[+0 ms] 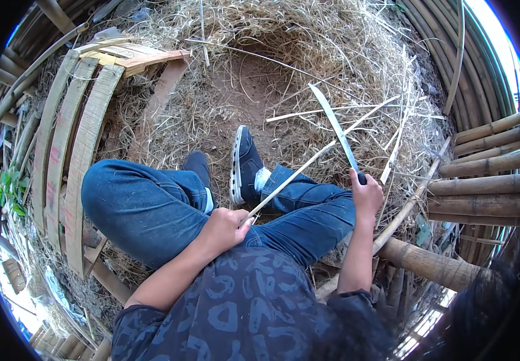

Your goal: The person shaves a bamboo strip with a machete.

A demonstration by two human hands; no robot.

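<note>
My left hand (227, 230) is closed around the near end of a thin bamboo strip (296, 172), just above my lap. From there the strip slants up and to the right, over my shin toward the shavings. In my right hand (368, 195), beside my right knee, is a long knife (333, 120) with a dark handle, its blade pointing away and to the left. Blade and strip cross about halfway along the blade; whether they touch is hard to tell.
Pale bamboo shavings (344, 42) cover the ground ahead around a bare dirt patch (254, 78). A slatted wooden crate (85, 138) stands at my left. Stacked bamboo poles (482, 180) lie to the right, with a thick bamboo pole (431, 265) near my right elbow.
</note>
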